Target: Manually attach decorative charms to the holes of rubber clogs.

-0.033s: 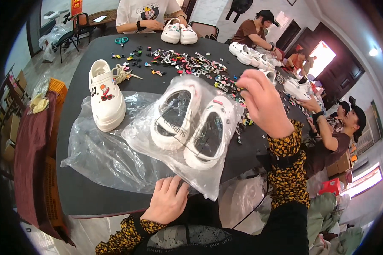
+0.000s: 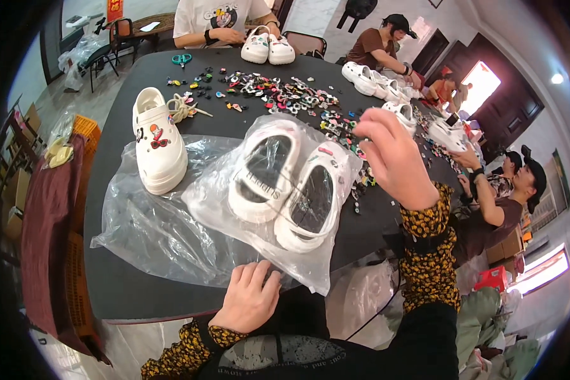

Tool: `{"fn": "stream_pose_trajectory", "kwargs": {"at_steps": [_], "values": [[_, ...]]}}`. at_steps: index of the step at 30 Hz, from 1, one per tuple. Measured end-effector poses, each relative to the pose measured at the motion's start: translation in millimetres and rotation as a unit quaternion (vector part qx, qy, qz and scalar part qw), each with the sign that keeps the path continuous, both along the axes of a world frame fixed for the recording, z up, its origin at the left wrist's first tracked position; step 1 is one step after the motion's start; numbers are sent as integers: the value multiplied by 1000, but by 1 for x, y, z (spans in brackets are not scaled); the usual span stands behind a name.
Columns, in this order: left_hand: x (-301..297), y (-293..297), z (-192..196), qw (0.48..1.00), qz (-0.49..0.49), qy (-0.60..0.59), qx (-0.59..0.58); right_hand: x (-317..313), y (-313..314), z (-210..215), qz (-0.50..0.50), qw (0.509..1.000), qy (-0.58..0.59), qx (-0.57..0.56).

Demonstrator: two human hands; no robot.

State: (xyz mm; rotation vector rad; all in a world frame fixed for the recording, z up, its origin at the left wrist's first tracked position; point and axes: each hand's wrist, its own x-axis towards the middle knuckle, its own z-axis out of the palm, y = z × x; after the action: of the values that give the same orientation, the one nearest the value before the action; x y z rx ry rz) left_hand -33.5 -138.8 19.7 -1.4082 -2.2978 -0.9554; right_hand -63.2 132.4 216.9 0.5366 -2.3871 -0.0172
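A clear plastic bag (image 2: 218,209) holds a pair of white clogs (image 2: 250,202), seen from their open heel side, near the middle of the table. Its lower corner reaches past the table's front edge. My right hand (image 2: 396,161) is raised beside the bag's right side, fingers bent and parted from the thumb, with nothing visible between them. Close to that front edge, my left hand (image 2: 248,297) rests palm down, its stretched fingers touching the edge of a flat clear plastic sheet (image 2: 152,234). A single white clog (image 2: 161,152) with colourful charms stands at left.
Many small shoe charms (image 2: 285,92) lie scattered across the dark table (image 2: 123,278). Beige cord (image 2: 182,109) and teal scissors (image 2: 182,59) lie farther back. Across the table a person handles white clogs (image 2: 267,49). Other people work along the right side. An orange crate (image 2: 85,136) stands left.
The bagged clogs have shifted very slightly, and the film over them has creased differently. A person at right has moved a white clog a little. My hands have barely moved.
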Motion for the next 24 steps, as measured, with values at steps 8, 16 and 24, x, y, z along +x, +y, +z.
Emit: {"fn": "stream_pose_trajectory", "kwargs": {"at_steps": [8,16,24], "values": [[-3,5,3,1000,0,-2,-9,67,-12,-36,60,968,-233,-72],[5,-12,24,999,-39,-5,17,93,-36,-89,76,953,-280,-82],[-11,-39,60,995,79,53,11,92,-12,-104,46,964,-233,-117]]}}
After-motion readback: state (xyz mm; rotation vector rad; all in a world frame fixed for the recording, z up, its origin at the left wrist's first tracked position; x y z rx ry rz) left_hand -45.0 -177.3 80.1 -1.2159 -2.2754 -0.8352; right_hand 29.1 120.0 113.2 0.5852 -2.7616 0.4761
